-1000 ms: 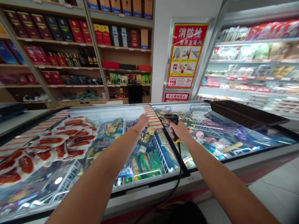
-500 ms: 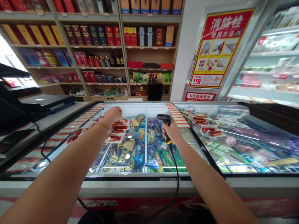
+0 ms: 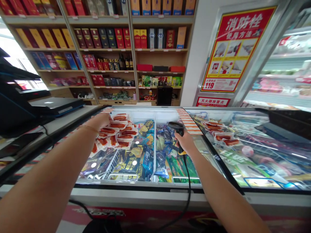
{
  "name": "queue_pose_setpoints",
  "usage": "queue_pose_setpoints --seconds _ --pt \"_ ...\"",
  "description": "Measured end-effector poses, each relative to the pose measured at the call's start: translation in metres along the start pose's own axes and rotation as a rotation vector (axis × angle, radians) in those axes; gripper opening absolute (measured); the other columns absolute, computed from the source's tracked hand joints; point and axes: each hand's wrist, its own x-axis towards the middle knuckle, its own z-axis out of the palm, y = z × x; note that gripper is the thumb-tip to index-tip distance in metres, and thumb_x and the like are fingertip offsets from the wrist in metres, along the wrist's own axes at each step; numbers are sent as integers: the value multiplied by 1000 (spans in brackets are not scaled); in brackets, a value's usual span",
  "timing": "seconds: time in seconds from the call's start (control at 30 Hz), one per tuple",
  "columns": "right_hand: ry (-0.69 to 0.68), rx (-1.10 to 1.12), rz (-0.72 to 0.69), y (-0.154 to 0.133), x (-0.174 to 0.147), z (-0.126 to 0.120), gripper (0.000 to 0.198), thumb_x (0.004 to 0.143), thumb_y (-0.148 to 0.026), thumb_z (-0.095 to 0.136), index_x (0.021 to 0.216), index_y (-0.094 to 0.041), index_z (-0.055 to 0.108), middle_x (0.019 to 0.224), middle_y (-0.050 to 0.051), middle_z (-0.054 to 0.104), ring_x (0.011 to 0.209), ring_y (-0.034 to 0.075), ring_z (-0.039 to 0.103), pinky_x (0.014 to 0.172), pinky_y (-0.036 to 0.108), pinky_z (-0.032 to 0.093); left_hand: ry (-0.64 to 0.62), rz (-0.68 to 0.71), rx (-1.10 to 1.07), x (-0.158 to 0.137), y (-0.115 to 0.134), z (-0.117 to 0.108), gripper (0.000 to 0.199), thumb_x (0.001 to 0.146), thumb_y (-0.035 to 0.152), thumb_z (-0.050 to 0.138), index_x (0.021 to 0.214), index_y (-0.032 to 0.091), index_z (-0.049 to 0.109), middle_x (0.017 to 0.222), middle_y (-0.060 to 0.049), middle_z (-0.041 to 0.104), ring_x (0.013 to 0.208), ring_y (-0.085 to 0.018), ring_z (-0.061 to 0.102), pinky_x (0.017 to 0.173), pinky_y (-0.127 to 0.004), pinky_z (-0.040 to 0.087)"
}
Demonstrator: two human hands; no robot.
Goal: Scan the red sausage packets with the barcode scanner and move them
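Observation:
My right hand point(image 3: 186, 141) is wrapped round a black handheld barcode scanner point(image 3: 177, 127), its head tilted over the freezer glass. A cable point(image 3: 189, 181) hangs down from the scanner's handle. My left hand point(image 3: 102, 121) is at the left edge of a spread of clear-wrapped red-brown sausages point(image 3: 126, 133) on the glass. Its fingers are bent and its fingertips are hidden, so whether they grip a pack does not show. Beneath the glass lie colourful frozen food bags point(image 3: 130, 163) in wire baskets.
Orange-and-white striped strips point(image 3: 189, 121) lie along the freezer. More wrapped sausages point(image 3: 222, 136) show on the right-hand glass. A black tray-like object point(image 3: 289, 124) sits at the far right, a dark counter device point(image 3: 57, 106) at the left. Shelves of boxed goods point(image 3: 102, 38) stand behind.
My left hand has moved left off the middle of the sausages, uncovering more packs. The scanner is still in my right hand. The view has shifted slightly left.

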Motion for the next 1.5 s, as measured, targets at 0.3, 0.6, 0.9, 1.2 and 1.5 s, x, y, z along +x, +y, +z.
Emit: queue_pose_setpoints --seconds 0.3,0.6,0.9,1.2,1.5 --pt "-28 -63 -38 -2 -5 3 13 77 -32 55 81 -21 48 55 -3 58 39 14 57 40 23 43 81 135 -22 -12 62 12 18 77 32 60 81 17 69 65 -4 64 69 -19 60 69 -26 44" --pt "-82 -127 -87 -12 -20 4 14 78 -32 58 82 -23 48 52 -4 55 38 14 55 41 23 43 60 11 -687 -58 148 104 12 77 28 62 82 19 69 74 -4 69 74 -19 64 70 -27 49" --pt "-129 -183 -93 -13 -21 3 15 79 -32 58 85 -22 50 54 -3 54 42 15 58 43 24 43 32 -44 -886 -70 153 150 10 77 27 64 80 18 68 78 -7 71 84 -22 67 78 -31 51" --pt "-193 -284 -219 -13 -31 12 12 81 -31 57 85 -20 54 57 -2 56 51 15 60 53 23 43 -58 -113 -1132 -67 151 165 8 77 25 63 79 18 64 74 -2 66 71 -17 65 72 -33 55" --pt "-180 -320 -239 -12 -33 13 12 79 -30 59 84 -20 56 63 1 58 59 17 61 53 23 41 -83 -106 -1183 -72 152 164 3 77 21 60 76 18 60 71 0 61 66 -16 63 71 -35 57"
